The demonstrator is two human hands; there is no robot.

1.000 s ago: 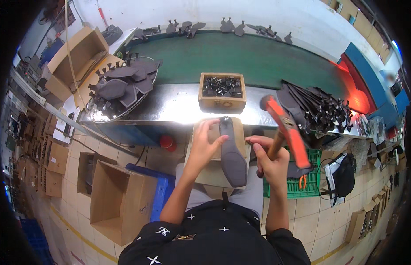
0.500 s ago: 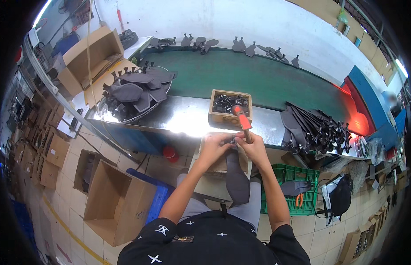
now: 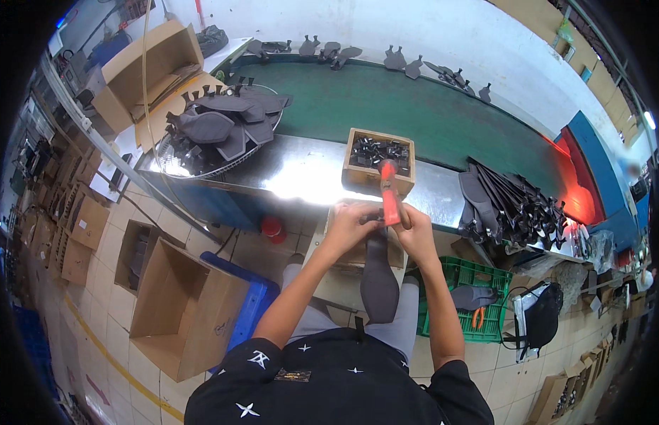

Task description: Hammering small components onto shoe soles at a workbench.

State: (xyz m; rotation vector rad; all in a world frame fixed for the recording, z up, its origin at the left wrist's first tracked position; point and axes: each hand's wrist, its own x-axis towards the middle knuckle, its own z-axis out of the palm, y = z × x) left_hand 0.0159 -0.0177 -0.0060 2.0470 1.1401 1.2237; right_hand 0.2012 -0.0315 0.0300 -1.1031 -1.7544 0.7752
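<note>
My right hand is closed around a hammer with a red head, which stands up in front of the wooden box. My left hand pinches the narrow top end of a dark grey, paddle-shaped flat piece. The wide end of that piece hangs toward my lap. Under both hands is a small pale work stand with a wooden block on it. My fingers and the hammer hide the piece's tip and any small part there.
A wooden box of black metal clips sits on the steel ledge. Similar grey pieces fill a wire basket and lie stacked at right. Behind runs a green conveyor. A green crate and cardboard box flank me.
The hammer has swung down toward my fingers, its red head now covering more of my right hand's grip. My left hand stays on the grey piece. The whole view has shifted slightly.
</note>
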